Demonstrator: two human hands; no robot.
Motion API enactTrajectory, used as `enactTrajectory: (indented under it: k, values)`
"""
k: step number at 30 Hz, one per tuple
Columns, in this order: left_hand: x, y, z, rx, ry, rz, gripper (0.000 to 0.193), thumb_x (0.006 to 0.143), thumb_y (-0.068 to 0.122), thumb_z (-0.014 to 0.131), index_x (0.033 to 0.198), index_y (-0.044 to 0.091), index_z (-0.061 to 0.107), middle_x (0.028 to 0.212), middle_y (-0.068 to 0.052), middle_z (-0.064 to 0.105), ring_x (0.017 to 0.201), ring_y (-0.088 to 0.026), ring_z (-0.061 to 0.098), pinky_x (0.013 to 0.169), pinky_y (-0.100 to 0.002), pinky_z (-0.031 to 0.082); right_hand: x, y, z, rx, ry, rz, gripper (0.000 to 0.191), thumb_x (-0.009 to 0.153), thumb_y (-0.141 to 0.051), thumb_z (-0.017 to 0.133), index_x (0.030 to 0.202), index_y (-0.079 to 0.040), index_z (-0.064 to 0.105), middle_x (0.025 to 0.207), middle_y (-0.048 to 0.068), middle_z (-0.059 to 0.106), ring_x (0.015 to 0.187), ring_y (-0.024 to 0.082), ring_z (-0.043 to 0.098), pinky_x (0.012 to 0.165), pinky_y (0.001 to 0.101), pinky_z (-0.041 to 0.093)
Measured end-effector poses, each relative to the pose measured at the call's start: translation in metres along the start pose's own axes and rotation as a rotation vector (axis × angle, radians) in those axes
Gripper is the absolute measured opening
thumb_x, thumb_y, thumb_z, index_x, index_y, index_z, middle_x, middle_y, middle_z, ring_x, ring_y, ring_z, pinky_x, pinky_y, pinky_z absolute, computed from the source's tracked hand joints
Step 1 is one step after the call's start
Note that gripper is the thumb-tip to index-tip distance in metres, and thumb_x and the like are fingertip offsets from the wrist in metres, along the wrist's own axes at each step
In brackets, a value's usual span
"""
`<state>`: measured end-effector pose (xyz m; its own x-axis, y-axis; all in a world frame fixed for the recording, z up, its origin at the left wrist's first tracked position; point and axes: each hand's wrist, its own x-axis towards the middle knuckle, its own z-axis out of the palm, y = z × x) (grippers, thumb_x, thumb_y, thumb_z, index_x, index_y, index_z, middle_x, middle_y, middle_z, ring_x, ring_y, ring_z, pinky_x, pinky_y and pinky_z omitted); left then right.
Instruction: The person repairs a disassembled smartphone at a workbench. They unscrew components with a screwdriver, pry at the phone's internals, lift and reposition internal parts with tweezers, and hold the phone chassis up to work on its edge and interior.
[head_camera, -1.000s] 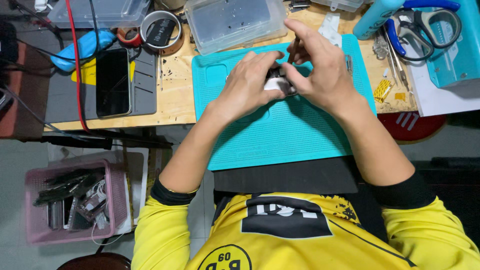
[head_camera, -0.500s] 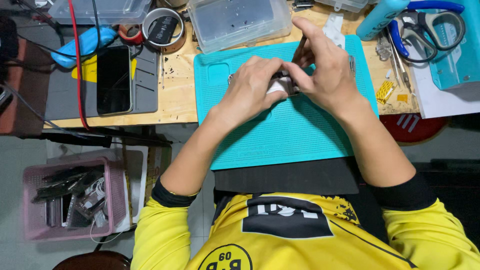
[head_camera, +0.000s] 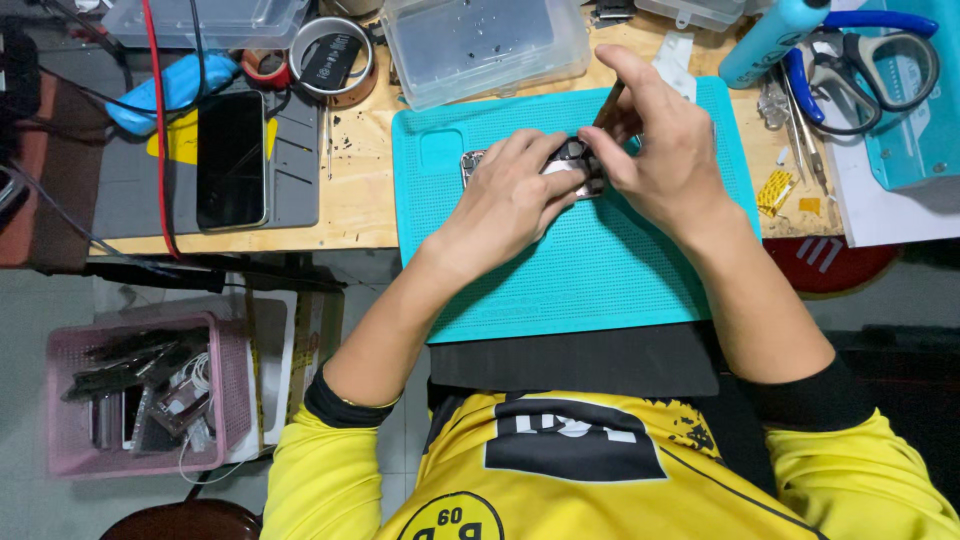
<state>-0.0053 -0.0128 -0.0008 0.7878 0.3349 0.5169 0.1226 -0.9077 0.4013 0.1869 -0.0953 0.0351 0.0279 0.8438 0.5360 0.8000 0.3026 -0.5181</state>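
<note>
Small metal-framed device, pinned on the teal ribbed mat near its upper middle, mostly buried under both hands. Left hand closed over its lower side, fingers curled around the frame. Right hand pinched shut on a thin dark tool, tip angled down onto the device.

Mat laid on a scuffed wooden bench, a dark grey pad overlapping the mat's near edge. Bare grey floor below the bench on the left, with a pink slotted basket of dark parts and white cable standing there. Red round stool seat poking out under the bench on the right.

Device's face hidden by fingers: kind and condition impossible to make out. Tool's working tip lost behind the right thumb. Far edge of the bench cut off by the frame.

Black phone, screen dark, lying on a grey mat at left, over a yellow patch. Blue soft case beside a red cable. Roll of tape just left of a clear lidded box. Blue-handled scissors and a teal cylinder at upper right, next to a teal box on white paper. Small yellow scraps just off the mat's right edge.
</note>
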Motion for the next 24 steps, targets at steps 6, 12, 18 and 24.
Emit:
enactTrajectory:
  k: [6, 12, 18, 24]
  values:
    - [0.0001, -0.0012, 0.0014, 0.006, -0.014, -0.006, 0.023, 0.093, 0.025, 0.075, 0.109, 0.01, 0.075, 0.133, -0.018, 0.063, 0.122, -0.036, 0.057, 0.103, -0.05, 0.046, -0.0024, 0.0021, 0.001, 0.008, 0.008, -0.012, 0.064, 0.096, 0.003, 0.08, 0.15, -0.006, 0.049, 0.097, 0.01, 0.069, 0.086, 0.018, 0.074, 0.08, 0.0302, 0.061]
    - [0.0013, -0.0001, -0.0005, -0.003, -0.02, -0.022, 0.025, 0.09, 0.024, 0.074, 0.111, 0.012, 0.078, 0.13, -0.019, 0.063, 0.12, -0.037, 0.057, 0.101, -0.05, 0.046, -0.004, 0.0047, 0.0019, 0.007, -0.012, 0.05, 0.067, 0.094, 0.001, 0.081, 0.151, -0.006, 0.047, 0.097, 0.01, 0.071, 0.089, 0.02, 0.076, 0.083, 0.0317, 0.061]
    - [-0.0007, 0.0021, -0.001, -0.029, 0.001, -0.043, 0.025, 0.093, 0.026, 0.075, 0.113, 0.01, 0.078, 0.131, -0.018, 0.063, 0.121, -0.036, 0.057, 0.101, -0.049, 0.046, -0.0043, 0.0084, -0.0007, 0.112, -0.07, 0.014, 0.077, 0.094, 0.002, 0.081, 0.156, -0.007, 0.037, 0.107, 0.014, 0.074, 0.101, 0.022, 0.078, 0.091, 0.0326, 0.064]
    - [-0.0024, -0.0002, 0.0024, -0.018, 0.029, -0.032, 0.027, 0.092, 0.025, 0.075, 0.116, 0.012, 0.078, 0.131, -0.018, 0.064, 0.122, -0.036, 0.058, 0.102, -0.049, 0.047, 0.0009, 0.0045, -0.0053, 0.126, -0.084, 0.036, 0.07, 0.099, 0.01, 0.072, 0.157, -0.007, 0.036, 0.102, 0.014, 0.075, 0.102, 0.022, 0.078, 0.094, 0.0331, 0.065]
